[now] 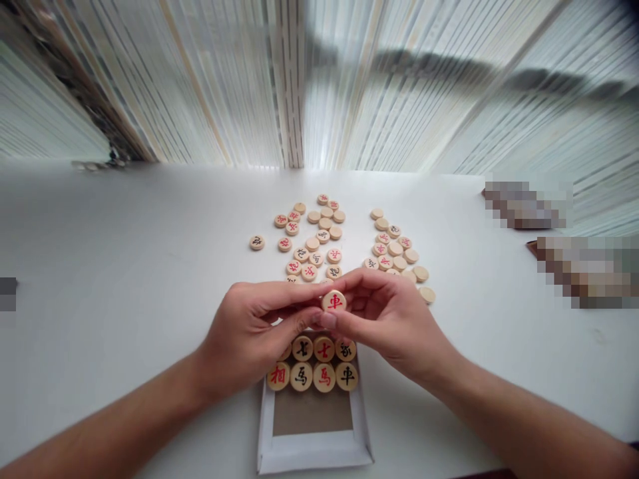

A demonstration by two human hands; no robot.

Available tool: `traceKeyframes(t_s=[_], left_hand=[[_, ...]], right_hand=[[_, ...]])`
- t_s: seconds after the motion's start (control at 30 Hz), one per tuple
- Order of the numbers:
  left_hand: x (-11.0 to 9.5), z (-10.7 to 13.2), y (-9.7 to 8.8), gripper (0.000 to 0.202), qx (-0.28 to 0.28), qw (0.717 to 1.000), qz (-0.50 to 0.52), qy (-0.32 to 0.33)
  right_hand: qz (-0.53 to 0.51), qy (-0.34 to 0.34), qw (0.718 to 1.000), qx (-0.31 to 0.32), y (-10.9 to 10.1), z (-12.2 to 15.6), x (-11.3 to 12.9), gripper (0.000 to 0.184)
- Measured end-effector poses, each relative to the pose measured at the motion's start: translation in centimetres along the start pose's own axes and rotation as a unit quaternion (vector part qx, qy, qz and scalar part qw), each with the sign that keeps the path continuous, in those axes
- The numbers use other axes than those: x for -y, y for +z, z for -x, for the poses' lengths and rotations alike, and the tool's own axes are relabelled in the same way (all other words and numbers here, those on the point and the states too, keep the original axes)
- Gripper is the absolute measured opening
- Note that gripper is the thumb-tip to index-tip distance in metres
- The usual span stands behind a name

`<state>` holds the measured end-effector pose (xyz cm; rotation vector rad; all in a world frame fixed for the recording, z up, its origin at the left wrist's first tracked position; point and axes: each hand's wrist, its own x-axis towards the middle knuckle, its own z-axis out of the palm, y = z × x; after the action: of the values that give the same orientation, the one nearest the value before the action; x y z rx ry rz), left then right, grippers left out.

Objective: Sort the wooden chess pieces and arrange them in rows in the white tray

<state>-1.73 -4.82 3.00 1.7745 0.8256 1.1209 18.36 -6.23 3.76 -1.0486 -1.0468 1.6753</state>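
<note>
A round wooden Chinese chess piece point(334, 301) with a red character faces me, raised over the far part of a shallow white box point(314, 456). My left hand point(254, 326) pinches its left side between thumb and index finger. From the other side, my right hand point(394, 316) grips it with thumb and fingertips. Inside the box below, pieces with red and black characters lie face up in rows, among them a black-marked piece point(346, 376) at the right end of the nearest row. My hands hide the box's far end. Bare brown bottom shows towards me.
Loose chess pieces lie scattered beyond my hands, in a left group point(326, 213) and a right group point(395, 248), some face up, others blank side up. The white table point(124, 266) ends at vertical blinds point(239, 86). Two blurred-out objects point(589, 273) sit at the right.
</note>
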Motion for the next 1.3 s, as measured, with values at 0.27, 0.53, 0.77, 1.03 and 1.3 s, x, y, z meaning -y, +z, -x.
traceKeyframes(t_s=[0.27, 0.53, 0.77, 1.03, 1.3], left_hand=[[-0.3, 0.1, 0.1, 0.041, 0.034, 0.998, 0.000, 0.059], [-0.1, 0.1, 0.2, 0.029, 0.020, 0.999, 0.028, 0.010], [0.0, 0.2, 0.2, 0.027, 0.015, 0.998, 0.053, 0.007], [0.4, 0.0, -0.2, 0.023, -0.029, 0.999, 0.024, 0.037], [0.5, -0.2, -0.1, 0.023, -0.060, 0.997, -0.002, 0.054]], right_hand=[[0.026, 0.004, 1.000, 0.013, -0.2, 0.2, -0.1, 0.031], [0.009, -0.002, 0.999, 0.035, 0.1, 0.2, 0.2, 0.029], [0.023, -0.024, 0.997, 0.065, 0.0, 0.5, 0.4, 0.024], [0.240, -0.215, 0.946, 0.035, -0.8, 0.7, 0.1, 0.018], [0.361, -0.346, 0.866, -0.001, -1.0, 0.2, 0.3, 0.021]])
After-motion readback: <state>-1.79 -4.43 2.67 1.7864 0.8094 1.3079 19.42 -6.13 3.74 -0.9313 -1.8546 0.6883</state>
